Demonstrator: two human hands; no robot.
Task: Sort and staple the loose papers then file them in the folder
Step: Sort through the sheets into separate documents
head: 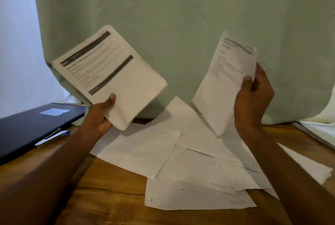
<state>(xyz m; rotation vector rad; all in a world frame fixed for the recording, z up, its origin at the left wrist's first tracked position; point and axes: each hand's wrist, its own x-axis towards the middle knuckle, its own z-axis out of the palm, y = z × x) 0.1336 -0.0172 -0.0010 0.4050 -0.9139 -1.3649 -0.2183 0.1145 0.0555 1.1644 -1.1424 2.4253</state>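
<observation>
In the head view, a printed sheet with dark bands [110,74] is held up above the table at about ten o'clock of the frame's centre; it is pinched at its lower edge by the left hand [101,115], thumb on the printed face and fingers curled behind. At about two o'clock, a second printed sheet [226,79] is gripped along its right edge by the right hand [253,96], thumb laid on the front, fingers wrapped behind; the sheet is blurred and its text cannot be read. Both sheets are kept well apart in the air. Below them, at six o'clock, loose white papers [190,161] are spread overlapping on the wooden table [108,197], mostly blank side up. A dark folder [27,126] with a pale label is lying closed at nine o'clock, with a stapler [52,137] resting at its near edge. Another stack of papers [319,130] is seen at three o'clock. A pale green curtain [181,16] hangs behind.
</observation>
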